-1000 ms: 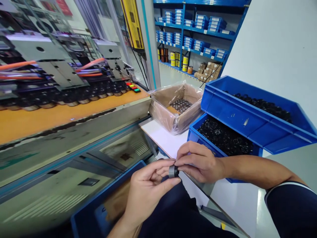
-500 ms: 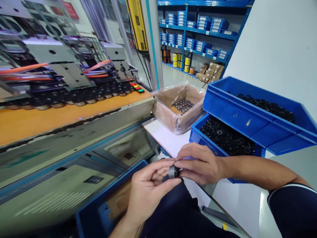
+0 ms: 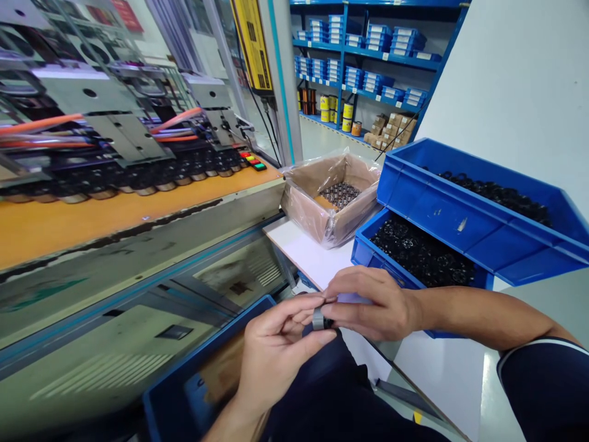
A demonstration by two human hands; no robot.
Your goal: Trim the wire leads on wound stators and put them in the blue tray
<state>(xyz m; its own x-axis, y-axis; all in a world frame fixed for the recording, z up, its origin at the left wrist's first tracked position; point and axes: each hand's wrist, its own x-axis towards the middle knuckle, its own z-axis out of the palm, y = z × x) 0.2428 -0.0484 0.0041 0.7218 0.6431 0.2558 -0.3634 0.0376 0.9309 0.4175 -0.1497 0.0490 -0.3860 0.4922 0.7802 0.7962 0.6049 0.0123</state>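
Observation:
My left hand [image 3: 271, 347] is closed on a small grey metal ring core [image 3: 318, 319], its thumb below and fingers above. At the core's right side sits a black plastic piece [image 3: 327, 323], mostly covered by fingers. The fingers of my right hand [image 3: 377, 307] pinch that black piece against the core. Just beyond my right hand is a lower blue bin [image 3: 363, 245] holding many black plastic parts [image 3: 414, 252]. Above it, a second blue bin [image 3: 427, 215] also contains black parts [image 3: 501, 199].
A plastic-lined cardboard box [image 3: 306, 224] with metal cores stands on a white table [image 3: 294, 245]. To the left runs a machine with an orange ledge [image 3: 184, 199] and a row of black-topped parts [image 3: 138, 179]. Below is a dark blue crate [image 3: 161, 383]. Blue shelves [image 3: 343, 49] stand behind.
My right fingers have shifted slightly on the black piece, covering more of it. Both hands stay in nearly the same place, with the core still between them.

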